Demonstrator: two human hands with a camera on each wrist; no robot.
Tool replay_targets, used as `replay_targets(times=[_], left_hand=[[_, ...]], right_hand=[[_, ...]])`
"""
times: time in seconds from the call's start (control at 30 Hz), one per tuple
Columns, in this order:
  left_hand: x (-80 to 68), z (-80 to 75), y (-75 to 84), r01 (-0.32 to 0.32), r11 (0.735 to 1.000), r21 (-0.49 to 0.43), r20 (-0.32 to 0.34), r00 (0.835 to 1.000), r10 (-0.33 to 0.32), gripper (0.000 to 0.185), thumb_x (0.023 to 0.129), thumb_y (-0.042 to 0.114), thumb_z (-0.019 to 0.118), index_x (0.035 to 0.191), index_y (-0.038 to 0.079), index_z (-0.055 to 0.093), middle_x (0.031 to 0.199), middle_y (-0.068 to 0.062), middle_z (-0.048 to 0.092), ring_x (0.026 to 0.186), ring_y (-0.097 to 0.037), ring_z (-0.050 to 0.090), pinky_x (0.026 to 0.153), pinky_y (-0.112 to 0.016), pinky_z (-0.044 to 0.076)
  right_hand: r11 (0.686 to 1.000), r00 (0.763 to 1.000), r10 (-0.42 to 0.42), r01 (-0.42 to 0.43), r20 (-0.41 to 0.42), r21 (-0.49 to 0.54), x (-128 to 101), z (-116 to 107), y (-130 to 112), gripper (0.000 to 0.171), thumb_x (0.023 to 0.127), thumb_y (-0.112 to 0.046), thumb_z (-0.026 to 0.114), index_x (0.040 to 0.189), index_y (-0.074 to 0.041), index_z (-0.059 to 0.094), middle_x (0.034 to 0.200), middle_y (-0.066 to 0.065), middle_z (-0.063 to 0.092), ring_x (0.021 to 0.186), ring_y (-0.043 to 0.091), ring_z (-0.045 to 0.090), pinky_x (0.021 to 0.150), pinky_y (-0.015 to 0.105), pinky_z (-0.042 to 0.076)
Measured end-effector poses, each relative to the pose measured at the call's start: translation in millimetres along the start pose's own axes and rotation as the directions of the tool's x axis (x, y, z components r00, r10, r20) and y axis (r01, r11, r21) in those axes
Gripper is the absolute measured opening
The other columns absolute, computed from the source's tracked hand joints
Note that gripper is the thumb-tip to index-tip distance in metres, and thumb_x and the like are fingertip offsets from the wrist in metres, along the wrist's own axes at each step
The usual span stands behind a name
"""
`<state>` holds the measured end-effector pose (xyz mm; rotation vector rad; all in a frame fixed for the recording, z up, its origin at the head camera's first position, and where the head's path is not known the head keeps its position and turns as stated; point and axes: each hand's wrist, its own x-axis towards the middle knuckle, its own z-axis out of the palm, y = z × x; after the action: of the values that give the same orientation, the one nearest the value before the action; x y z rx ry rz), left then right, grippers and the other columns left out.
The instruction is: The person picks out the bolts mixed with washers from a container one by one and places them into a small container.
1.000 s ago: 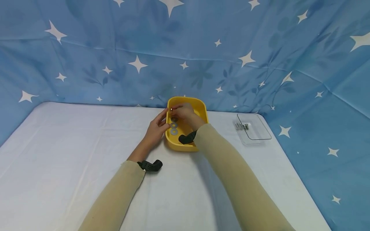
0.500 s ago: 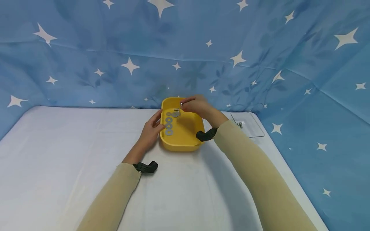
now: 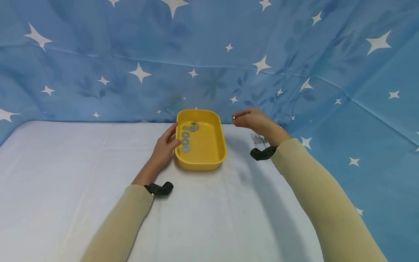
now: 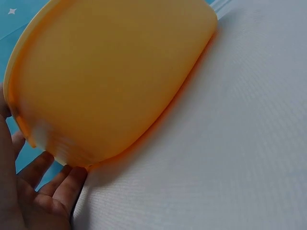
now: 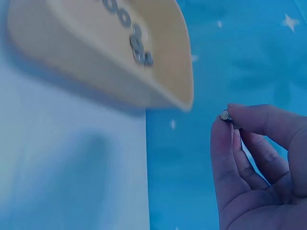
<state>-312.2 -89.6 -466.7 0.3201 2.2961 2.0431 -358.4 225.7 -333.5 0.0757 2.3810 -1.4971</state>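
In the head view a yellow tray (image 3: 209, 142) stands at the table's far side, with several flat metal washers (image 3: 185, 142) lined along its left inside. A small metal screw (image 5: 147, 58) lies by the farthest washers. My left hand (image 3: 162, 151) holds the tray's left side, thumb at the rim; the left wrist view has its fingers (image 4: 72, 187) against the outer wall. My right hand (image 3: 256, 122) is raised right of the tray, apart from it. Thumb and index finger pinch another small metal screw (image 5: 225, 115), its round end showing in the right wrist view.
A clear plastic box with several metal screws (image 3: 256, 138) stands to the right, mostly hidden behind my right hand and wrist. A white cloth (image 3: 203, 211) covers the table. Behind it hangs a blue curtain (image 3: 131, 98) with white stars.
My right hand has lifted out of the tray with the screw pinched and moved right, over the area near the clear box. My left hand has kept its place on the tray.
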Motion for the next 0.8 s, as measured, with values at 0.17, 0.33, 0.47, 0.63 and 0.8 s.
replay_targets(times=[0.17,0.33,0.47,0.63,0.8], left_hand=[[3.9,-0.2,-7.9,-0.014,1.0,0.007,-0.009,1.0,0.014,0.072,0.096,0.016,0.051,0.162,0.029,0.026,0.168,-0.003,0.028,0.154,-0.027,0.033,0.125,-0.045,0.032],[-6.9,0.1,12.6,0.016,1.0,-0.013,0.008,1.0,-0.016,0.073,0.096,0.011,0.05,0.163,0.021,0.023,0.169,-0.009,0.025,0.155,-0.03,0.03,0.126,-0.046,0.03],[-14.8,0.3,26.9,0.039,0.999,-0.014,0.019,0.999,-0.039,0.072,0.096,0.011,0.05,0.163,0.019,0.023,0.169,-0.01,0.024,0.155,-0.032,0.029,0.126,-0.046,0.031],[-14.8,0.0,26.6,0.054,0.999,-0.007,0.017,0.998,-0.054,0.072,0.096,0.012,0.051,0.163,0.021,0.024,0.169,-0.009,0.025,0.155,-0.031,0.03,0.125,-0.045,0.032],[-12.8,0.1,25.1,0.05,0.999,-0.012,0.016,0.999,-0.049,0.072,0.096,0.011,0.05,0.163,0.021,0.023,0.169,-0.009,0.025,0.155,-0.03,0.029,0.125,-0.046,0.032]], right_hand=[[1.0,0.999,0.027,-0.027,-0.017,0.001,-10,-27,16,0.045,0.099,-0.01,0.061,0.142,0.003,0.053,0.126,0.007,0.063,0.105,0.009,0.067,0.103,0.028,0.055],[0.998,1.0,0.026,-0.026,-0.002,0.051,-21,-47,35,0.047,0.099,-0.009,0.061,0.142,0.006,0.049,0.103,-0.007,0.066,0.091,0.001,0.07,0.09,0.019,0.058],[0.999,1.0,0.031,-0.031,0.001,0.031,-23,-63,54,0.051,0.1,-0.01,0.06,0.145,0.007,0.046,0.101,-0.011,0.067,0.093,-0.001,0.069,0.093,0.019,0.057],[0.998,0.998,0.053,-0.053,-0.017,0.013,-27,-77,71,0.051,0.1,-0.009,0.06,0.145,0.008,0.044,0.097,-0.014,0.067,0.092,-0.002,0.069,0.091,0.018,0.058],[0.995,0.995,0.094,-0.094,-0.019,0.014,-29,-86,86,0.047,0.099,-0.008,0.061,0.141,0.007,0.047,0.097,-0.012,0.068,0.094,0.003,0.07,0.092,0.02,0.058]])
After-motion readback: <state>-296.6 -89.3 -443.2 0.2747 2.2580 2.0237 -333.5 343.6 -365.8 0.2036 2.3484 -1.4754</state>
